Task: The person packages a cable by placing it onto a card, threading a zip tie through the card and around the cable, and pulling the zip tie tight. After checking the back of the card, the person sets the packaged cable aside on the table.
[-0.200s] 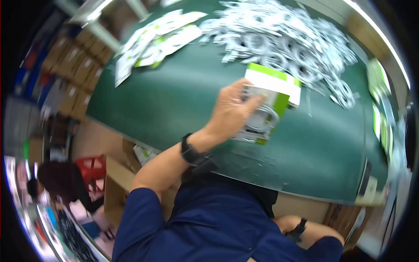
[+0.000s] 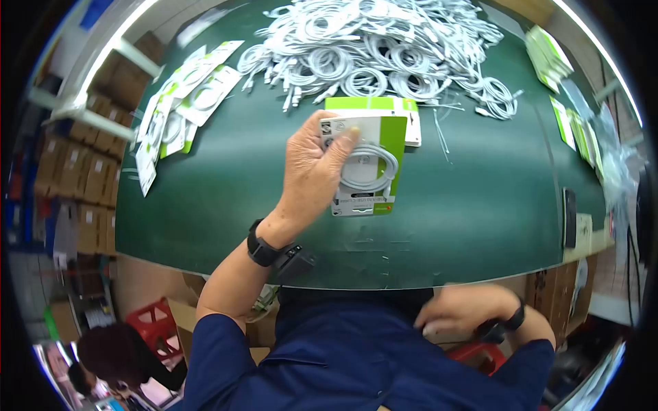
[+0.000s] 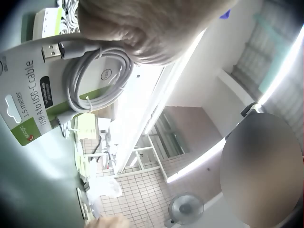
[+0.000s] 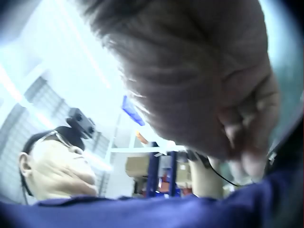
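My left hand [image 2: 308,164] pinches a retail cable card [image 2: 394,147] at its upper left, thumb across the front. On this white and green card a coiled white USB cable [image 2: 391,168] is mounted. The left wrist view shows the printed card [image 3: 35,95] up close, with the cable's USB-A plug [image 3: 51,51] near the palm. Just beyond the held card, a white and green package [image 2: 411,113] lies on the table, partly covered by it. Beside the waist at the table's front edge is my right hand [image 2: 469,308], its fingers loosely bent and nothing seen in them.
A large heap of coiled white cables [image 2: 370,44] spreads over the back of the green table [image 2: 240,198]. Several carded cables [image 2: 185,103] lie at the left. Stacks of green and white cards [image 2: 548,58] stand at the right edge. A loose cable tie [image 2: 441,133] lies near the heap.
The head view has turned, and the left hand with the cable card now sits further left in it, the card more upright. My right hand has risen into view at the table's front edge.
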A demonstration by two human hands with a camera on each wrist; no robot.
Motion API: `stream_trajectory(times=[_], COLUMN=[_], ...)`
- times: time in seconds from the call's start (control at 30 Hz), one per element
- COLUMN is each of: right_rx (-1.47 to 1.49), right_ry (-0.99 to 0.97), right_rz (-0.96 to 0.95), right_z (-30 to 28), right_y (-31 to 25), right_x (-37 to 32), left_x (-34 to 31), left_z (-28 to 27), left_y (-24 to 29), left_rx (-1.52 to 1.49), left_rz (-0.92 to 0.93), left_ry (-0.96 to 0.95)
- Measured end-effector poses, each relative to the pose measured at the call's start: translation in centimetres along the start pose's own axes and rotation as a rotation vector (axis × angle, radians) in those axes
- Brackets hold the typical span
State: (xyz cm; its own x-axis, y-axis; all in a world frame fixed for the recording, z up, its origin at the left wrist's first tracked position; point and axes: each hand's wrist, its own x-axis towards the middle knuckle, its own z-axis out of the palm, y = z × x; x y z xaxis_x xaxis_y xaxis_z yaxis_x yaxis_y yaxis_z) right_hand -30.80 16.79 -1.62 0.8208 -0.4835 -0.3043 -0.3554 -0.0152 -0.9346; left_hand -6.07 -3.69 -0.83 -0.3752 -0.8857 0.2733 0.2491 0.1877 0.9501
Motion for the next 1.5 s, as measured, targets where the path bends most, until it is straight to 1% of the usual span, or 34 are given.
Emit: stream_trajectory(times=[0.03, 0.1, 0.17, 0.23, 0.33, 0.43, 0.47, 0.57, 0.7, 0.8, 0.93, 1.03, 1.13, 1.17, 1.23, 1.27, 1.3, 1.33, 1.37, 1.43, 1.5], right_rx=[0.091, 0.225, -0.011, -0.191, -0.417, -0.977, -1.045, -1.151, -1.194, -1.228, -1.208, -1.168, -1.129, -1.126, -1.113, -1.079, -1.063, -1.063, -1.088, -1.132, -1.133], right_ry=[0.197, 0.652, 1.091, 1.347, 1.485, 1.318, 1.290, 1.310, 1.397, 1.412, 1.464, 1.505, 1.512, 1.513, 1.548, 1.587, 1.596, 1.631, 1.658, 1.647, 1.703], right_rz=[-0.069, -0.011, -0.153, -0.270, -0.393, -0.385, -0.393, -0.401, -0.477, -0.524, -0.530, -0.564, -0.605, -0.605, -0.584, -0.635, -0.678, -0.707, -0.743, -0.704, -0.747], right_z=[-1.9, -4.4, -6.3, -8.7, -11.5, -12.2, -12.0, -12.6, -13.0, -13.1, -13.3, -13.4, -13.7, -13.7, -13.4, -13.4, -13.3, -13.2, -13.1, -12.7, -12.8], right_y=[-1.7, -4.5, -4.0, -2.8, -3.9, -3.7, -3.6, -1.7, -0.2, 0.1, 0.3, 0.7, 0.6, 0.6, 0.8, 0.8, 0.8, 1.1, 1.0, 0.1, 0.1], right_x=[0.2, 0.7, 2.6, 4.9, 8.2, 9.7, 10.5, 12.0, 12.6, 12.6, 12.7, 12.9, 13.1, 13.4, 14.0, 14.5, 15.1, 15.9, 16.1, 14.9, 14.8], left_x=[0.4, 1.3, 2.2, 2.7, 3.2, 3.5, 3.6, 3.8, 3.6, 3.3, 2.9, 2.4, 2.5, 2.6, 3.1, 3.1, 3.0, 3.1, 3.5, 4.3, 5.1], left_z=[0.0, 0.0, 0.2, 0.5, 0.6, 0.8, 0.7, 0.1, 0.3, 0.5, 0.7, 1.2, 0.6, 0.2, -0.7, -0.5, -0.3, -1.3, -2.7, -3.1, -3.4], left_y=[-0.1, -0.4, -1.0, -1.4, -1.8, -1.8, -1.9, -2.7, -3.4, -3.0, -2.2, -1.7, -1.3, -1.7, -2.2, -1.4, -1.1, -2.0, -3.0, -3.5, -3.7], left_rx=[-0.003, -0.005, -0.030, -0.050, -0.016, -0.081, -0.077, -0.069, -0.096, -0.145, -0.136, -0.127, -0.036, 0.008, 0.125, 0.127, 0.099, 0.108, -0.027, -0.072, -0.100], left_rz=[-0.001, 0.006, -0.005, -0.010, -0.066, -0.070, -0.079, -0.096, -0.118, -0.130, -0.127, -0.065, -0.140, -0.126, -0.105, -0.163, -0.144, -0.113, -0.144, -0.096, -0.114], left_ry=[-0.010, -0.023, -0.052, -0.064, -0.075, -0.071, -0.071, -0.068, -0.080, -0.105, -0.158, -0.175, -0.178, -0.149, -0.153, -0.125, -0.111, -0.128, -0.198, -0.236, -0.221])
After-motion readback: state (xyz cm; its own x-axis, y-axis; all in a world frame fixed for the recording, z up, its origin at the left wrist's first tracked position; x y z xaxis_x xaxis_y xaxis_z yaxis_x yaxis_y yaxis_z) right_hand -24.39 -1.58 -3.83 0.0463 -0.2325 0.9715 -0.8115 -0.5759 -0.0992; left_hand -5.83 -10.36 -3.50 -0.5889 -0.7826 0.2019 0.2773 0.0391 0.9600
